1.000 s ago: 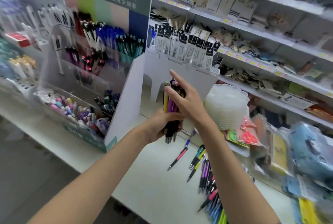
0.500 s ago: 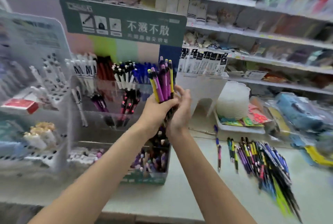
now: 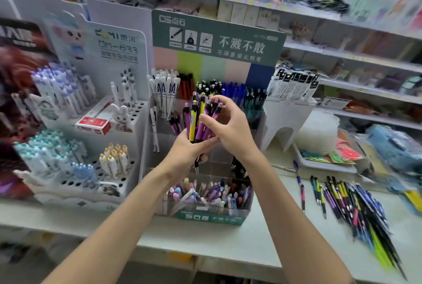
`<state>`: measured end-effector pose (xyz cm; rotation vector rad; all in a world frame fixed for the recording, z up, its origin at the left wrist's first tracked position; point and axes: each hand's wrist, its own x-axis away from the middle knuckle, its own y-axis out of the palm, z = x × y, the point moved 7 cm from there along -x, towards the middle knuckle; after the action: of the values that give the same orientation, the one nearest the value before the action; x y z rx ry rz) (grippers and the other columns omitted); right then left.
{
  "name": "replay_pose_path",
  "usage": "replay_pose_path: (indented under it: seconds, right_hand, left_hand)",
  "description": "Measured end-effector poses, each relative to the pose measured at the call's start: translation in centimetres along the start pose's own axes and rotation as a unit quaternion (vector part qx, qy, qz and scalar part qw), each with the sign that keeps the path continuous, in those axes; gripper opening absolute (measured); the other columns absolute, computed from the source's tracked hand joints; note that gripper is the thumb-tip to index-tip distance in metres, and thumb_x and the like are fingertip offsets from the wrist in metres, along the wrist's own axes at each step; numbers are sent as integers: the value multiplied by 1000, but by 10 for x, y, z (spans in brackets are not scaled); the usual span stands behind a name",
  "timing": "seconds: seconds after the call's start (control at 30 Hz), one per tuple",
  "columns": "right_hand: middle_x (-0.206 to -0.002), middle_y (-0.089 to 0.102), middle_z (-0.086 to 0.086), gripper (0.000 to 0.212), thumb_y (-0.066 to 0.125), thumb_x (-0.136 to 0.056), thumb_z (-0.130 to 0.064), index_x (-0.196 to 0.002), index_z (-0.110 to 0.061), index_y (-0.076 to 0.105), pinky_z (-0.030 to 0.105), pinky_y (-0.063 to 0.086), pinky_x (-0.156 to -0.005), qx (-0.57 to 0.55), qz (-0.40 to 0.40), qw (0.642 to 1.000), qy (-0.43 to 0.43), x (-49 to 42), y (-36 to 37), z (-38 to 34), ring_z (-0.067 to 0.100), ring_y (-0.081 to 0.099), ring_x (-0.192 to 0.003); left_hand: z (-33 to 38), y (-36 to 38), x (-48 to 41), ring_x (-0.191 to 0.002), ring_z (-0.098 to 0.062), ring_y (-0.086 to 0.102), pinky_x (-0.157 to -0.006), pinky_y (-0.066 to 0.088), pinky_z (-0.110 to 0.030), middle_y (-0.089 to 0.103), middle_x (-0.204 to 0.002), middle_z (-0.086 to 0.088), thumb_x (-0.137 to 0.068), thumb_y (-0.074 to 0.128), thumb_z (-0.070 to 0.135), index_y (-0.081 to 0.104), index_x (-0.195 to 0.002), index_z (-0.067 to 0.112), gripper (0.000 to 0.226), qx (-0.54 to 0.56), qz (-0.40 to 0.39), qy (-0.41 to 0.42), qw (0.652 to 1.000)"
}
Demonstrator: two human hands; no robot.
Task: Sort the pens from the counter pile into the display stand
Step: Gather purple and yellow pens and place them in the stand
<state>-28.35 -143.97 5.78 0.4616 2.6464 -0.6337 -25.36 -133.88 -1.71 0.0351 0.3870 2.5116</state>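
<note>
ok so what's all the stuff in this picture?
white counter: one, white, foreground
green-headed cardboard display stand: one, green, centre of counter
white plastic holed pen rack: one, white, left of stand
stack of white plastic dishes: one, white, right of stand
loose pile of mixed-colour pens: one, many colours, counter's right
bundle of purple and yellow plastic pens: one, purple and yellow, before stand
left hand: one, grips the bundle
right hand: one, fingers curl round bundle's tops
</note>
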Motion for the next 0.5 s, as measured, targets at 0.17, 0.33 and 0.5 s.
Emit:
replay_pose_path:
  seconds: [0.17, 0.33, 0.5]
  right_hand:
    - [-97, 70, 2, 49, 66, -93, -16, -138, -12, 50, 28, 58, -77, -58, 2, 998, 29, 2, 17, 7, 9, 71, -84]
    - [-84, 62, -2, 37, 58, -98, -18, -132, -12, 46, 24, 58, -63, -29, -33, 997, 59, 3, 27, 13, 11, 70, -72]
    - [-91, 56, 3, 26, 56, -99, -13, -123, -12, 46, 34, 60, -64, -7, 8, 999, 45, -3, 19, 15, 13, 67, -73]
  left_hand:
    - [-6, -24, 8, -61, -11, 54, -50, 42, -20, 63, -71, -1, -87, 68, 24, 61, -102, 9, 22, 100, 29, -22, 994]
    - [-5, -41, 12, -66, -13, 67, -56, 49, -23, 72, -77, -1, -95, 61, 19, 62, -111, 10, 19, 29, 59, 0, 998]
    - [1, -56, 5, -89, -19, 73, -71, 57, -26, 76, -97, -5, -93, 64, 16, 61, -116, 13, 24, 19, 93, 8, 995]
